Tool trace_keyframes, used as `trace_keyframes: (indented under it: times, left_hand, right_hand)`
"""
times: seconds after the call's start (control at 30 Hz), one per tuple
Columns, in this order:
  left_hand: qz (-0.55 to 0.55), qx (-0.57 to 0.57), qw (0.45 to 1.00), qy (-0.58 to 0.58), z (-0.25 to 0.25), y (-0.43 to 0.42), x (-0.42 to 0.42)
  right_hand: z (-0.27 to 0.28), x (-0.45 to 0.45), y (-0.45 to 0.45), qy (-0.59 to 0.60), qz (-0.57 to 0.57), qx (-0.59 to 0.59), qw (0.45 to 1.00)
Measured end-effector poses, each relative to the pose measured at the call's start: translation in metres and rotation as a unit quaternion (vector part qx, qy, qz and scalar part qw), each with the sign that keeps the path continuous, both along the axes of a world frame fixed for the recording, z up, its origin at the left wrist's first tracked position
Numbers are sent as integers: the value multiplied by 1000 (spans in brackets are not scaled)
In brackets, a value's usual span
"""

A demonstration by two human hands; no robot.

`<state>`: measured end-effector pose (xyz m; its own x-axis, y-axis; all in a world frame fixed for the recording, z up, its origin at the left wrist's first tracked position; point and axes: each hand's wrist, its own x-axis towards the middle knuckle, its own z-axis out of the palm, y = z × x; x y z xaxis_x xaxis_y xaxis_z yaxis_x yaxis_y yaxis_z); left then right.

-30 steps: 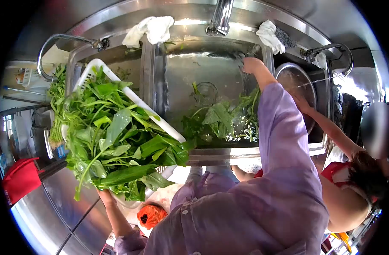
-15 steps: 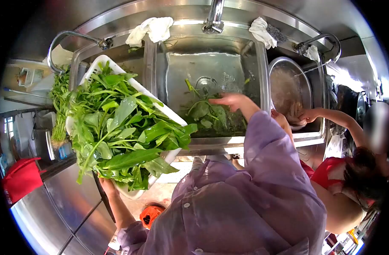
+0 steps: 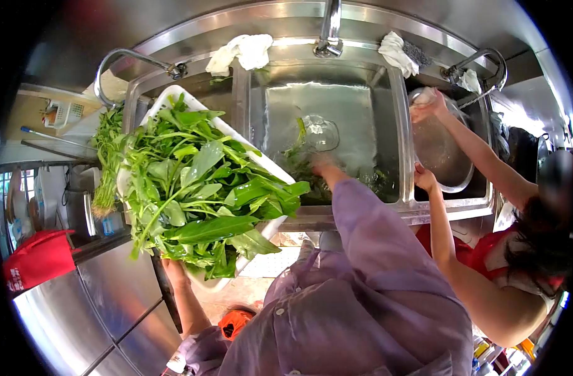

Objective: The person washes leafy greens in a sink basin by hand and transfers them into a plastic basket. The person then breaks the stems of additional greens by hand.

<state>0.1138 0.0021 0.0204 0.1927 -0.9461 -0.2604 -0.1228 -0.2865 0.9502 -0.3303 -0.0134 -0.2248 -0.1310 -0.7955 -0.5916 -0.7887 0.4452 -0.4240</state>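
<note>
My left hand (image 3: 175,272) grips the lower rim of a white plastic basket (image 3: 236,143); the leaves above hide part of its fingers. The basket is tilted, rests across the left side of the sink and is heaped with wet leafy greens (image 3: 202,188). In the middle sink basin (image 3: 336,116), my right hand (image 3: 324,166) reaches down into the water. Blur and water hide its fingers, so what it grasps cannot be made out. Loose leaves and stems (image 3: 297,150) float beside it, and small bits of green lie to its right.
On the right, a co-worker's hands (image 3: 426,103) are at a metal bowl (image 3: 452,160) in the right basin. A bundle of thin-stemmed greens (image 3: 110,160) hangs at the left. White cloths (image 3: 239,53) and a tap (image 3: 329,34) line the back edge. A red bag (image 3: 41,258) is at far left.
My right hand has moved lower into the water and left a little, and the large leaves beneath it no longer show. The co-worker's one hand has moved to the bowl's far rim.
</note>
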Motion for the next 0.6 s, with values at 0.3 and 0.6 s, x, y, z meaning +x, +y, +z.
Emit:
trace_keyframes:
  times: [0.3,0.6]
  left_hand:
    - [30,-2,999,16,8,4,-13]
    - [25,-16,999,14,-10,-2,-4]
  right_hand:
    - [131,-83,-4,-136,-277,-298,903]
    - [299,-73,-6,-64,-153,-455,875]
